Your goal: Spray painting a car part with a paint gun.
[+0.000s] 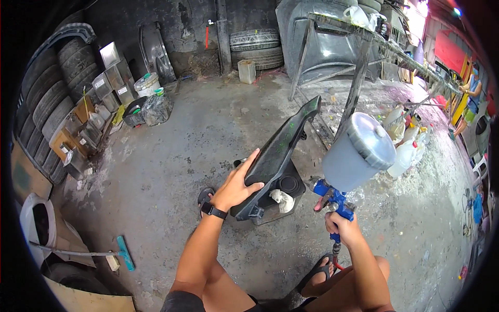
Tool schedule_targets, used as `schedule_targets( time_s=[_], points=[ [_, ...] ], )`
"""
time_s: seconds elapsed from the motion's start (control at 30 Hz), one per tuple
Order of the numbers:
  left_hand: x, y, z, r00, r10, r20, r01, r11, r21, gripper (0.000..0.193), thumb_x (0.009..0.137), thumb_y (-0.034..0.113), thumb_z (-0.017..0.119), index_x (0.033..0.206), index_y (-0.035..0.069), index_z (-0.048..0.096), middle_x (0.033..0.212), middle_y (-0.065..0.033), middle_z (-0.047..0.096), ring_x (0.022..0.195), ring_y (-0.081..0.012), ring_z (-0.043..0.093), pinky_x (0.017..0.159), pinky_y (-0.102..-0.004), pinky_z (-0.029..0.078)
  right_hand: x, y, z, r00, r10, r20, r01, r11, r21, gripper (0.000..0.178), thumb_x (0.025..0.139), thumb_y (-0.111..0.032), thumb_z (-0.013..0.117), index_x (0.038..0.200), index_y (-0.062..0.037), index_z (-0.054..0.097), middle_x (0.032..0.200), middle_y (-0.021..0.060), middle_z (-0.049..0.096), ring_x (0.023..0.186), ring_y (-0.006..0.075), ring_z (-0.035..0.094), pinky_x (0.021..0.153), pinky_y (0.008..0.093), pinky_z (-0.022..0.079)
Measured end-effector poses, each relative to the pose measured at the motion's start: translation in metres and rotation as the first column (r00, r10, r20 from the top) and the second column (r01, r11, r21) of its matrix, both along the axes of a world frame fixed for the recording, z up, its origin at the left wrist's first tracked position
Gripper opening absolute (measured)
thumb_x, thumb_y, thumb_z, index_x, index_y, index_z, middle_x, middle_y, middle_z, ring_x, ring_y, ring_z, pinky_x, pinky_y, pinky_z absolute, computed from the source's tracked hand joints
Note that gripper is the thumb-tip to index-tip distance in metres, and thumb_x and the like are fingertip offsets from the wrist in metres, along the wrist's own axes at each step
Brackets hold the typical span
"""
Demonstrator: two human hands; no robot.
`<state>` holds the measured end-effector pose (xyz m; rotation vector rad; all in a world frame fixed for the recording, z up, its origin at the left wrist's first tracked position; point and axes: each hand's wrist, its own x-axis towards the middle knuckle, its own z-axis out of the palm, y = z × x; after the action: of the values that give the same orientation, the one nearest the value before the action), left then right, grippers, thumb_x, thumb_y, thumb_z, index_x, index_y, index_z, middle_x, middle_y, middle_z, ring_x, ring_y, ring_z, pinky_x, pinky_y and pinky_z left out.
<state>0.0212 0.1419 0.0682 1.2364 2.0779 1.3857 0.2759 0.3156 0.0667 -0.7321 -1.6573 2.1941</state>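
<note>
My left hand grips the near end of a long dark panel, thumb on one side and fingers on the other. The panel looks like a motorcycle or car trim piece, tilted with its narrow tip pointing far right. In my right hand is a blue spray gun, held upright by its handle. A translucent paint cup with a lid sits on top of the gun, and a red hose runs from its base. Below the panel stands a dark box-like stand with a crumpled white rag on it.
Stacked tyres, metal cans and a white bucket line the left. A wooden rack stands far right near plastic jugs. A teal squeegee lies at lower left. Another person is at the far right.
</note>
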Motion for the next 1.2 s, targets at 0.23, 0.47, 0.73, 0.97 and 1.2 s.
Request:
schedule_targets(
  time_s=[0.23, 0.47, 0.73, 0.97, 1.2],
  points=[
    [-0.02, -0.02, -0.013, 0.985, -0.047, 0.164, 0.026, 0.992, 0.125, 0.086, 0.075, 0.013, 0.075, 0.147, 0.014, 0.027, 0.138, -0.0147, 0.046, 0.124, -0.0239, 0.047, 0.103, -0.0325, 0.037, 0.01, 0.01, 0.001, 0.992, -0.098, -0.082, 0.097, 0.995, -0.019, 0.022, 0.076, 0.001, 0.047, 0.095, 0.0024, 0.058, 0.05, 0.0018, 0.041, 0.04, 0.0106, 0.035, 0.043, 0.0263, 0.03],
    [-0.02, -0.043, -0.043, 0.595, -0.011, 0.804, -0.191, 0.969, 0.154, 0.056, 0.08, 0.019, 0.073, 0.127, 0.003, 0.048, 0.118, -0.0105, 0.058, 0.104, -0.019, 0.059, 0.088, -0.0353, 0.05, 0.017, 0.018, 0.018, 0.967, -0.167, -0.19, 0.16, 0.986, -0.052, 0.029, 0.078, 0.0, 0.049, 0.106, 0.0022, 0.056, 0.055, 0.0018, 0.043, 0.04, 0.0089, 0.033, 0.043, 0.0253, 0.032],
    [0.007, -0.023, -0.04, 0.821, 0.034, 0.57, -0.222, 0.939, 0.264, 0.067, 0.082, 0.017, 0.072, 0.138, 0.002, 0.037, 0.124, -0.0108, 0.056, 0.115, -0.0198, 0.052, 0.098, -0.0322, 0.041, 0.015, 0.023, 0.019, 0.949, -0.226, -0.219, 0.226, 0.974, -0.025, 0.024, 0.079, -0.004, 0.052, 0.102, 0.0007, 0.054, 0.058, 0.0032, 0.046, 0.041, 0.0098, 0.037, 0.043, 0.0256, 0.034],
    [0.021, -0.021, -0.007, 0.974, 0.209, -0.083, -0.187, 0.958, 0.219, 0.08, 0.078, 0.016, 0.073, 0.145, 0.016, 0.029, 0.121, -0.0242, 0.058, 0.111, -0.0348, 0.058, 0.093, -0.039, 0.046, 0.012, 0.007, 0.005, 0.997, -0.025, -0.079, 0.023, 0.999, -0.022, 0.003, 0.08, -0.004, 0.055, 0.079, -0.0015, 0.053, 0.049, 0.0011, 0.04, 0.04, 0.0113, 0.034, 0.042, 0.0278, 0.029],
    [0.022, -0.028, -0.001, 0.923, 0.271, -0.272, -0.258, 0.963, 0.083, 0.083, 0.077, 0.021, 0.071, 0.147, 0.019, 0.025, 0.119, -0.0274, 0.056, 0.102, -0.0464, 0.057, 0.089, -0.0468, 0.048, -0.002, -0.016, -0.011, 0.998, 0.06, 0.031, -0.064, 0.985, 0.163, 0.007, 0.076, -0.001, 0.051, 0.082, -0.0035, 0.054, 0.052, 0.0008, 0.045, 0.042, 0.0097, 0.041, 0.041, 0.0253, 0.032]
  ],
)
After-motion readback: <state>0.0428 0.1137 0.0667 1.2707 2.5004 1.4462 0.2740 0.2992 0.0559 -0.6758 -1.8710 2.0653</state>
